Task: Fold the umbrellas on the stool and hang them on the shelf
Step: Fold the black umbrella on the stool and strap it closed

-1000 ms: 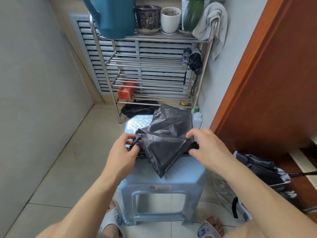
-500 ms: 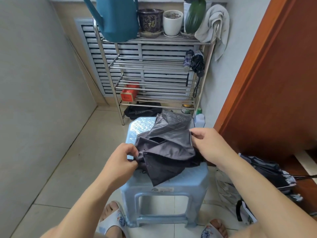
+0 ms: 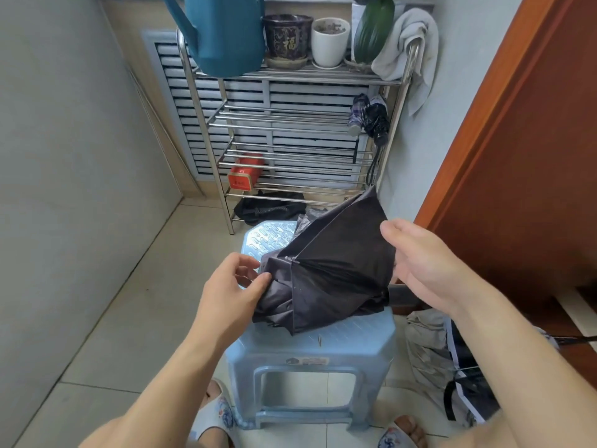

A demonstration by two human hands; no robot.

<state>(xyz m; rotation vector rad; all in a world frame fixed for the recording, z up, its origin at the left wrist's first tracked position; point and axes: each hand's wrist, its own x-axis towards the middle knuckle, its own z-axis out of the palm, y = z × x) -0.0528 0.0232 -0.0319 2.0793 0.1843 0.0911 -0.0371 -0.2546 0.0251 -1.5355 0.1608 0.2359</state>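
Note:
A dark grey umbrella (image 3: 332, 270), collapsed but with its canopy loose, lies on the light blue plastic stool (image 3: 310, 347). My left hand (image 3: 232, 286) pinches the canopy fabric at its left edge, beside a rib tip. My right hand (image 3: 416, 263) grips the canopy's right side, thumb on the cloth, and lifts one panel into a peak. The metal shelf (image 3: 290, 124) stands behind the stool. Two folded umbrellas (image 3: 371, 118) hang at its right post.
The shelf's top carries a teal watering can (image 3: 226, 33), two pots (image 3: 307, 40) and a grey towel (image 3: 410, 46). A red box (image 3: 244, 176) sits on a lower rack. More umbrellas (image 3: 462, 379) lie on the floor right, beside an orange-brown door (image 3: 517, 140).
My right hand has raised the canopy's right panel higher, so the fabric stands up in a peak. My left hand keeps its pinch on the left edge.

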